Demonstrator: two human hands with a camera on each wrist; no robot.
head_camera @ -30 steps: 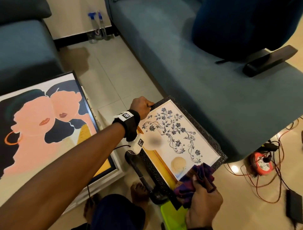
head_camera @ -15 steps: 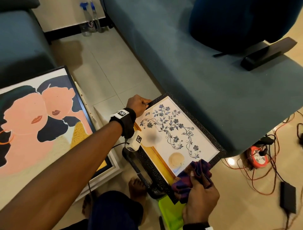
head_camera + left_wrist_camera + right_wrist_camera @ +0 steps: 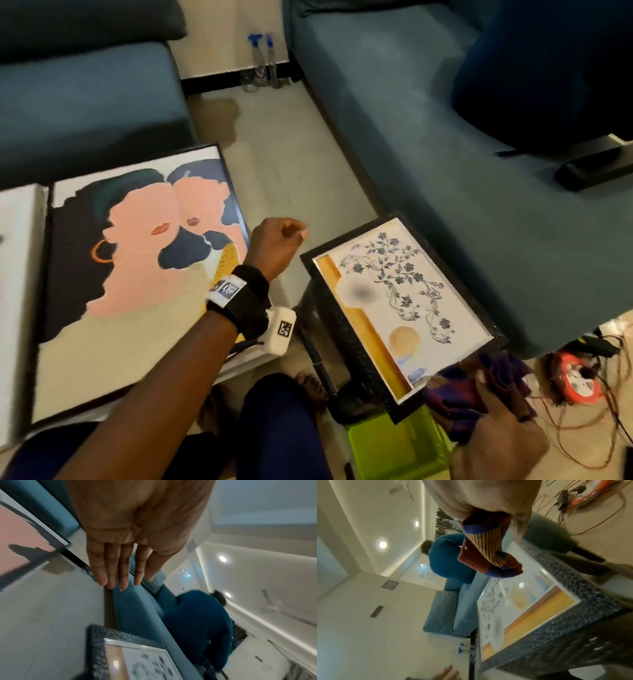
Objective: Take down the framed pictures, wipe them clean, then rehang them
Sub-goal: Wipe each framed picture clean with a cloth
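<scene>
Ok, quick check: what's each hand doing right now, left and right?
Left hand: open, fingers straight in the left wrist view, holding nothing, clear of the floral framed picture.
Right hand: closed around the striped cloth at the picture's near corner.

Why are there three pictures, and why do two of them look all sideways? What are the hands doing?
No robot here: a person wears three cameras. The big picture comes from one on their head, looking down. The two tilted ones come from cameras strapped on each wrist, looking along the fingers, so the room seems tipped over.

The left hand holds nothing; its wrist camera shows the fingers stretched out straight. The right hand grips a striped cloth for wiping.

Next to the cloth is a flower picture in a dark bumpy frame, resting on a small dark stand. A bigger painting of two faces lies flat on the left. Blue sofas stand around them.
</scene>
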